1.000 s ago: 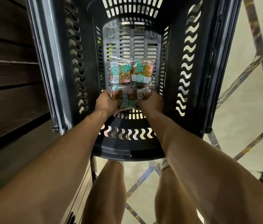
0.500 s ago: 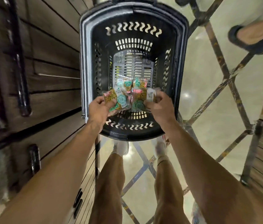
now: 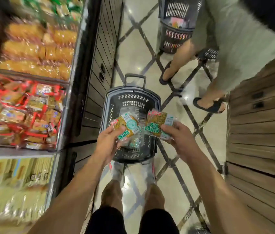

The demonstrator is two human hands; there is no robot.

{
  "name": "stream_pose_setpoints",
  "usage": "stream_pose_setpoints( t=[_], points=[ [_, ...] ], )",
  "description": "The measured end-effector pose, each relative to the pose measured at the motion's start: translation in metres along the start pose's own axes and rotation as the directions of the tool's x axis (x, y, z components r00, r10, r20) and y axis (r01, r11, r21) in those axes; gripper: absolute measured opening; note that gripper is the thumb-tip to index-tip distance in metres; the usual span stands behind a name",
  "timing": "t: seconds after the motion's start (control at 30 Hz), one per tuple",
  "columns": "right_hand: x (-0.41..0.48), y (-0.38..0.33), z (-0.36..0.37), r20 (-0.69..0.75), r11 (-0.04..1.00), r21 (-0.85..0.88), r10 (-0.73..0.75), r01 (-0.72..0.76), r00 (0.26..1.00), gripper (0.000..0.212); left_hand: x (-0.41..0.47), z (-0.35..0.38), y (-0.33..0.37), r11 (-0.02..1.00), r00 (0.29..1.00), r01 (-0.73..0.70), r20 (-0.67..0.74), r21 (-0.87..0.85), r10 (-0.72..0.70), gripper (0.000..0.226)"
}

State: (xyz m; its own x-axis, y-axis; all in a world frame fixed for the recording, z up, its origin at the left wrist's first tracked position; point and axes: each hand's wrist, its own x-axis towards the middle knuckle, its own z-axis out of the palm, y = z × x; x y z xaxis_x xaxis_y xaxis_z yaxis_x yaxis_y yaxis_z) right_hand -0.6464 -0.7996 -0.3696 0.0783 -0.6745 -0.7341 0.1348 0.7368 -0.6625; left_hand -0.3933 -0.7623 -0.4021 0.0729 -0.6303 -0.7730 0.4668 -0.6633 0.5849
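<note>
Now two snack packs are up in the air, just over the black basket [image 3: 132, 90]. The first snack pack [image 3: 127, 126] is in the left hand [image 3: 108, 142], which pinches it by its near edge. The second snack pack [image 3: 157, 124] is in the right hand [image 3: 179, 139], and the fingers and thumb hold it the same way. The hands are apart, with a gap between the two packs.

A second ago both hands were deep down in the basket, close together, on packs lying at the bottom. Then they came up near the rim. By now they have lifted higher and spread out. So I think the packs are being taken out of the basket, not put in.

Something pale shows in the basket under the first pack, but it is too blurry to tell what it is.

The basket stands on the shiny floor [image 3: 133, 53], right in front of the person's feet. To the left is a shelf [image 3: 23, 112] full of wrapped snacks, and I think the packs may go back there. On the right, another person's foot [image 3: 209, 105] stands near a wooden cabinet [image 3: 260, 132].
</note>
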Motion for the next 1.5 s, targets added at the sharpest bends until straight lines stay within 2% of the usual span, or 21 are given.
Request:
stream_pose_setpoints(
  t=[0.13,0.27,0.4,0.5,0.6,0.67,0.73,0.8,0.83,0.9,1.0,1.17,1.33,1.5],
  points=[
    [-0.052,-0.050,-0.006,0.047,0.999,0.020,-0.043,0.042,0.998,0.027,-0.057,0.023,0.048,0.998,0.994,-0.070,0.089,-0.004,0.070,0.050],
    [-0.090,-0.092,0.001,0.108,0.997,0.022,-0.074,0.072,0.991,0.036,-0.107,0.036,0.086,0.989,0.986,-0.144,0.079,-0.042,0.147,0.066],
    [-0.120,-0.127,0.022,0.215,0.995,-0.008,-0.092,0.096,0.972,0.056,-0.160,0.039,0.109,0.975,0.975,-0.205,0.067,-0.085,0.211,0.041],
    [-0.139,-0.147,0.048,0.291,0.993,-0.074,-0.065,0.090,0.955,0.072,-0.194,0.024,0.119,0.965,0.970,-0.243,0.008,-0.101,0.245,0.038],
    [-0.160,-0.159,0.085,0.407,0.994,-0.052,-0.066,0.095,0.911,0.044,-0.227,-0.003,0.124,0.941,0.938,-0.321,-0.171,-0.109,0.300,0.060],
    [-0.176,-0.161,0.117,0.477,0.994,-0.071,-0.035,0.078,0.878,0.041,-0.251,-0.027,0.125,0.913,0.901,-0.384,-0.271,-0.138,0.338,0.082],
    [-0.190,-0.158,0.149,0.525,0.993,-0.094,-0.006,0.065,0.851,0.066,-0.280,-0.052,0.122,0.891,0.872,-0.427,-0.330,-0.155,0.360,0.081],
    [-0.205,-0.151,0.180,0.556,0.985,-0.158,0.035,0.064,0.830,0.100,-0.309,-0.081,0.114,0.868,0.842,-0.462,-0.397,-0.181,0.365,0.055],
    [-0.213,-0.146,0.195,0.579,0.980,-0.189,0.055,0.068,0.813,0.103,-0.324,-0.097,0.108,0.856,0.827,-0.475,-0.436,-0.202,0.356,0.041],
    [-0.231,-0.133,0.225,0.633,0.970,-0.233,0.096,0.071,0.768,0.077,-0.355,-0.126,0.092,0.818,0.794,-0.514,-0.505,-0.259,0.339,0.027],
    [-0.260,-0.102,0.265,0.714,0.956,-0.288,0.174,0.057,0.678,0.050,-0.404,-0.164,0.064,0.766,0.745,-0.566,-0.586,-0.305,0.317,0.029],
    [-0.318,-0.034,0.318,0.743,0.911,-0.408,0.290,0.064,0.604,0.042,-0.490,-0.215,0.005,0.681,0.646,-0.655,-0.711,-0.328,0.278,0.021],
    [-0.383,0.042,0.354,0.753,0.861,-0.501,0.385,0.085,0.534,0.045,-0.577,-0.262,-0.066,0.588,0.576,-0.723,-0.786,-0.363,0.225,0.023],
    [-0.441,0.114,0.383,0.750,0.817,-0.563,0.442,0.125,0.491,0.053,-0.647,-0.296,-0.137,0.536,0.500,-0.777,-0.841,-0.330,0.206,0.022]
  ],
)
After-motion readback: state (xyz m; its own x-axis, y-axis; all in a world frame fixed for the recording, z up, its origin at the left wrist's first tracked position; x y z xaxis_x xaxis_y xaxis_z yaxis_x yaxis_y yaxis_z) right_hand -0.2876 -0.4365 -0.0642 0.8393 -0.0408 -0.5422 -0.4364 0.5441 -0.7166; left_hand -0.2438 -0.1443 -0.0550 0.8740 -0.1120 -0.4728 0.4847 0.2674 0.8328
